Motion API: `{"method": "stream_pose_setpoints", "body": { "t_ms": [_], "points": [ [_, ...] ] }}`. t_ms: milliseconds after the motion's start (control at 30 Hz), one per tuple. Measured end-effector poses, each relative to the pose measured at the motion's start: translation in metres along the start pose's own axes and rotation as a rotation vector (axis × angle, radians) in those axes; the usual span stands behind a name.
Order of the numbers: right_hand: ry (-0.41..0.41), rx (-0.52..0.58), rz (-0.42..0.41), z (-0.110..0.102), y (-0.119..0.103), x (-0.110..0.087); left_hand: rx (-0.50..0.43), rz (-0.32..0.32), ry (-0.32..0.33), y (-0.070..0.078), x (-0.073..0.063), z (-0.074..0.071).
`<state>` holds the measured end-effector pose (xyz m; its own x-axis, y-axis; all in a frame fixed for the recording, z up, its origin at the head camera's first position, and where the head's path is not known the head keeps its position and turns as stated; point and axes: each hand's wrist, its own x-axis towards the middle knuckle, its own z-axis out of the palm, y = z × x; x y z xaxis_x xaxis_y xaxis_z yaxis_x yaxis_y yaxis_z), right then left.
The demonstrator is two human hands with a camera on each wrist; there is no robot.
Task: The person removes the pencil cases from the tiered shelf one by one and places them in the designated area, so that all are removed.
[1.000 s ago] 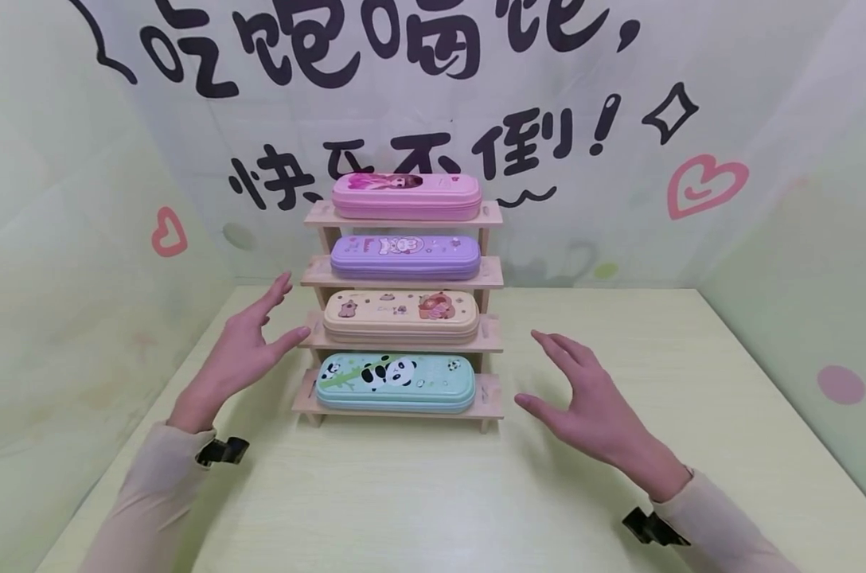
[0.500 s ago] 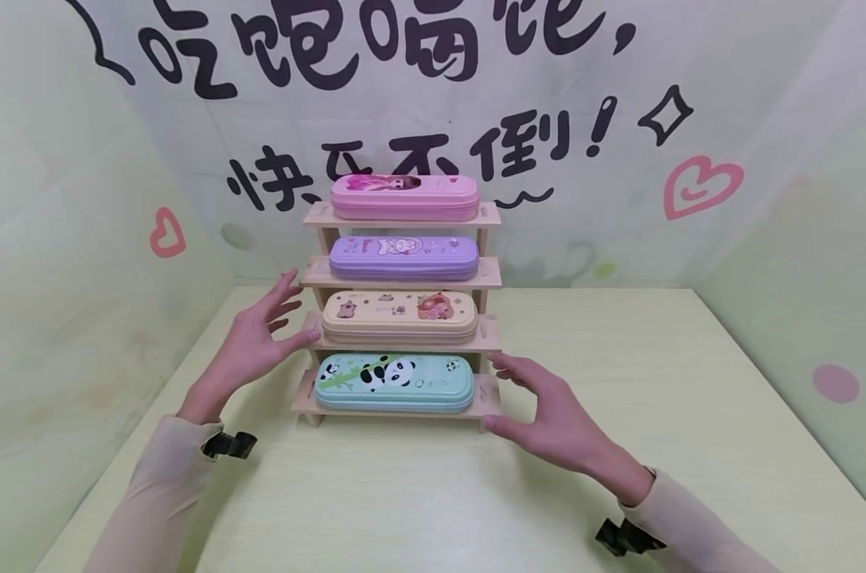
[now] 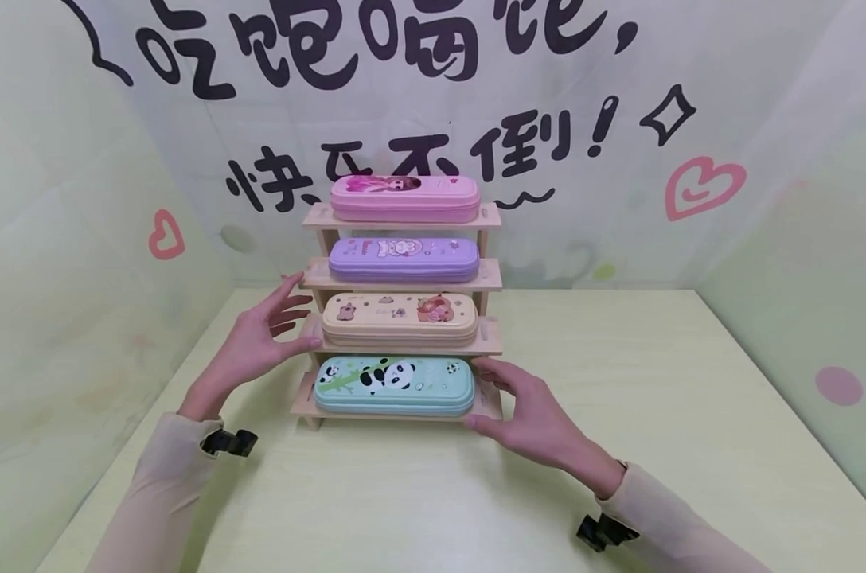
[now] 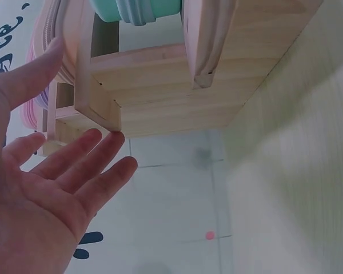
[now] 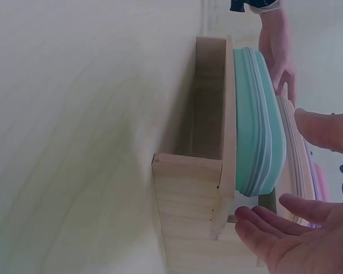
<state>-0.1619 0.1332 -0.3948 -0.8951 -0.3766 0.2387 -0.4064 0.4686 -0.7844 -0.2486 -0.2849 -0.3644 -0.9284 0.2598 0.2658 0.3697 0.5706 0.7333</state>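
A stepped wooden rack (image 3: 490,273) carries a pencil case on every tier: pink (image 3: 433,208) on top, purple (image 3: 404,270) below it, then cream (image 3: 376,328), and mint green with a panda (image 3: 433,390) lowest. My left hand (image 3: 254,346) is at the rack's left side, fingers spread, thumb tip close to the cream case's end. My right hand (image 3: 536,418) is at the right end of the mint case. In the right wrist view its thumb stands apart from the fingers (image 5: 260,228), which extend beside the mint case (image 5: 257,131). Neither hand holds anything.
The rack stands on a pale wood-grain table (image 3: 404,501). Behind it hangs a white cloth backdrop (image 3: 590,215) with black lettering and a pink heart. Pale panels close in the left and right sides. Dark cameras (image 3: 608,532) are strapped to both wrists.
My right hand has moved left from beside the rack to the mint case's end. My left hand has shifted slightly right, closer to the rack. The cases have stayed in place.
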Motion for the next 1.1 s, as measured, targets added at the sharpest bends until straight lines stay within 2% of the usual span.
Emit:
{"method": "stream_pose_setpoints", "body": {
  "t_ms": [300,567,933,1100],
  "points": [
    [-0.013,-0.006,-0.01,0.005,0.003,0.005,0.007,-0.006,-0.003,-0.004,0.001,-0.002],
    [-0.015,0.05,-0.015,0.011,0.003,0.008,-0.018,0.011,-0.019,-0.006,0.0,-0.002],
    [0.007,-0.017,-0.012,0.013,0.004,0.008,-0.01,0.008,-0.015,-0.012,-0.002,-0.004],
    [-0.015,0.006,-0.017,0.016,0.003,0.013,-0.016,0.013,-0.017,-0.014,-0.002,-0.004]
  ]
}}
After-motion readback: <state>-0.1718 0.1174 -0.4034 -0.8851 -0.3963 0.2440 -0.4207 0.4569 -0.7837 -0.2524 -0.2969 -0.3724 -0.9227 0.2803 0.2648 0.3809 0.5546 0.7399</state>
